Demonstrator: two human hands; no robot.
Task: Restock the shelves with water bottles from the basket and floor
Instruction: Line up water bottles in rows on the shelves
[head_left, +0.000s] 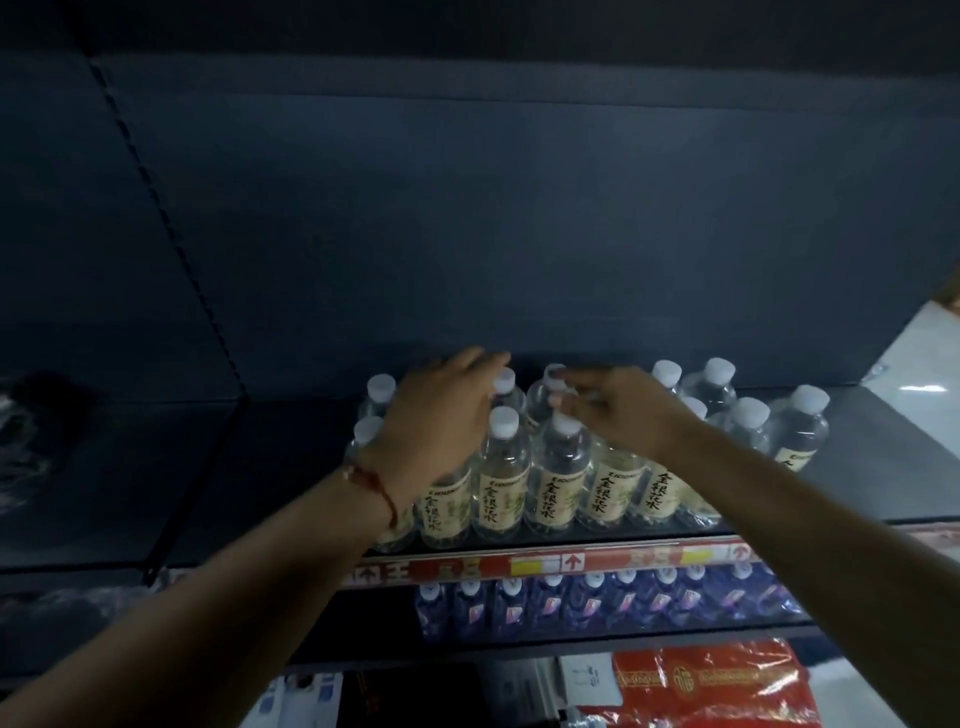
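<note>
Several clear water bottles (501, 470) with white caps and cream labels stand in rows on the dark upper shelf (291, 467). My left hand (441, 410), a red string at its wrist, lies over the tops of the left bottles with its fingers stretched toward the back row. My right hand (618, 410) reaches over the middle bottles, its fingertips at the white cap of a back-row bottle (553, 384); whether they pinch that cap is unclear. More of the same bottles (748, 423) stand to the right.
The shelf's left half holds no bottles. A red and yellow price strip (519, 564) runs along the shelf's front edge. Below it stand several blue bottles (587, 605). Red packaged goods (711, 686) lie lower right. A pale surface (919, 358) shows at the right edge.
</note>
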